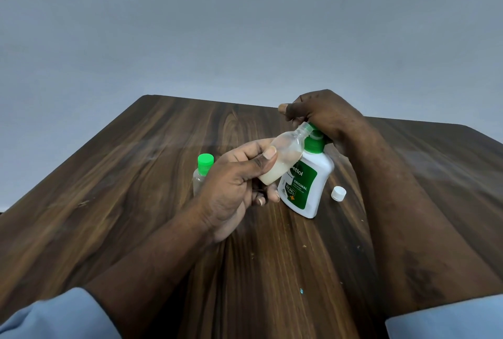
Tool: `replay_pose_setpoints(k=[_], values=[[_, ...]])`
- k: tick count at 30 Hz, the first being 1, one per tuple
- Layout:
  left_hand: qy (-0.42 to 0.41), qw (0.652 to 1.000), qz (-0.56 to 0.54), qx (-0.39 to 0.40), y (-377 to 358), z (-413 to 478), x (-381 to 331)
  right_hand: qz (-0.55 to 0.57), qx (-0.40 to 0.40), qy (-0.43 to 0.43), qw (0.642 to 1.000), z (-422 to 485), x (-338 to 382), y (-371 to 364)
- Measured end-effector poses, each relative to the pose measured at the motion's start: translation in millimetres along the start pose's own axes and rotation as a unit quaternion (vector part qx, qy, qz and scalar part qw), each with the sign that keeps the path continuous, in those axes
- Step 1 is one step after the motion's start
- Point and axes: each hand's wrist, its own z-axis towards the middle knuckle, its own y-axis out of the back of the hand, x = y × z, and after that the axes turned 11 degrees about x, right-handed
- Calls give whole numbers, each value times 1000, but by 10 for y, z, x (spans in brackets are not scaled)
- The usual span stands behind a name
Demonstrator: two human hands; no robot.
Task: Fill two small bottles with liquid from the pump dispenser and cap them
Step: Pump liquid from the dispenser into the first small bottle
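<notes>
My left hand [239,183] grips a small clear bottle [283,157], uncapped and tilted, with whitish liquid pooled in its lower end. Its open neck points up to the nozzle of the white pump dispenser [306,183], which has a green label and green collar. My right hand [321,115] rests on top of the pump head, fingers curled over it and hiding most of it. A second small clear bottle [201,172] with a green cap stands on the table behind my left hand. A loose white cap [338,193] lies right of the dispenser.
Everything sits on a dark wooden table [136,202] whose far edge runs across the middle of the view. A plain grey wall rises behind it. Small crumbs dot the wood near me.
</notes>
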Motion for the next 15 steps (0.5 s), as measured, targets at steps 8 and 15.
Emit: replay_pose_setpoints(k=[8, 15], values=[[0, 1000, -4, 3, -8, 4, 1, -4, -2, 6, 1000, -6, 11, 15], [-2, 1000, -5, 6, 4, 4, 10, -16, -2, 3, 1000, 13, 9, 21]])
